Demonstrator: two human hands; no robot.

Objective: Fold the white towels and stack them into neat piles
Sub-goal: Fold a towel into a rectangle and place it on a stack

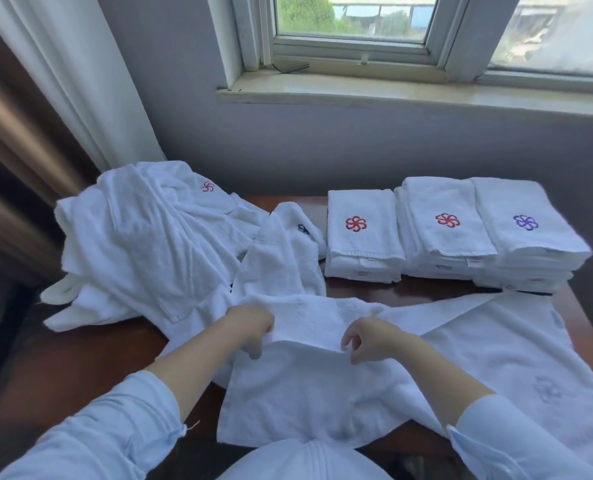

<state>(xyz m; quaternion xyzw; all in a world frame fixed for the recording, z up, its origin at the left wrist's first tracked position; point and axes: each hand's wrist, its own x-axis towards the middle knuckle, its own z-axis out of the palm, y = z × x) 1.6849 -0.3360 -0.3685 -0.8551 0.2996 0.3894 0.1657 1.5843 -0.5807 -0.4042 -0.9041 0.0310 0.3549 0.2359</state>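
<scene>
A white towel (308,393) lies partly folded on the brown table (90,368) in front of me. My left hand (253,327) pinches its folded upper edge on the left. My right hand (371,341) has curled fingers at the same edge on the right; whether it holds the cloth is unclear. A second flat white towel (516,358) spreads to the right, with a faint emblem. At the back stand three folded stacks: one with a red emblem (360,233), a middle one with a red emblem (444,226), and one with a purple emblem (527,230).
A heap of unfolded white towels (149,244) covers the table's left back, and one crumpled towel (284,251) lies beside the stacks. A grey wall and window sill (392,91) rise behind. Curtains (63,81) hang at the left.
</scene>
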